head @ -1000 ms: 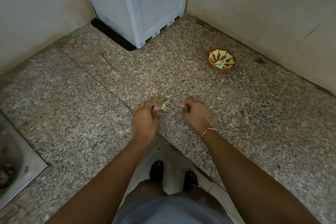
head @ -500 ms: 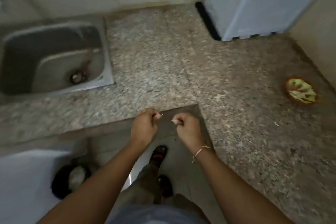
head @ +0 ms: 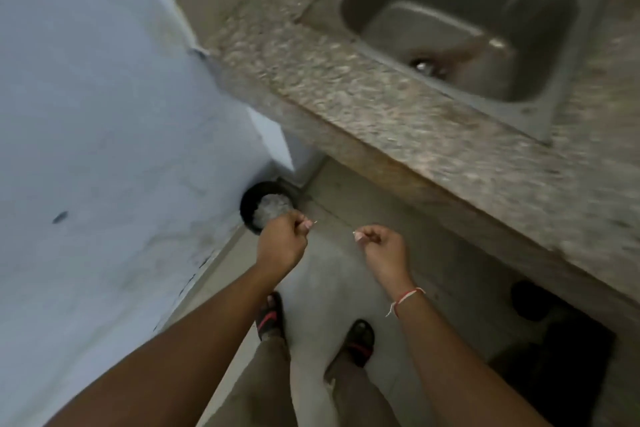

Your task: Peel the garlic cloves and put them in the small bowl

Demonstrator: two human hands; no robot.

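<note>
Both hands hang above the floor in front of the counter, fingers curled. My left hand (head: 281, 246) pinches a thin pale scrap of garlic skin (head: 313, 222) between thumb and fingertips, right beside the rim of a black bin (head: 250, 199). My right hand (head: 382, 250), with a red-and-white thread on its wrist, pinches another small pale scrap (head: 356, 233). The hands are about a hand's width apart. No whole clove shows, and the small bowl is out of view.
The bin, lined with clear plastic, stands on the floor against a pale blue wall (head: 104, 114). A granite counter (head: 381, 107) with a steel sink (head: 460, 21) runs along the right. My sandalled feet (head: 360, 340) stand on the grey floor below.
The view has swung left, away from the counter corner and the patterned bowl, down to the floor and bin. Both hands kept pinching their scraps and now hang by the bin.
</note>
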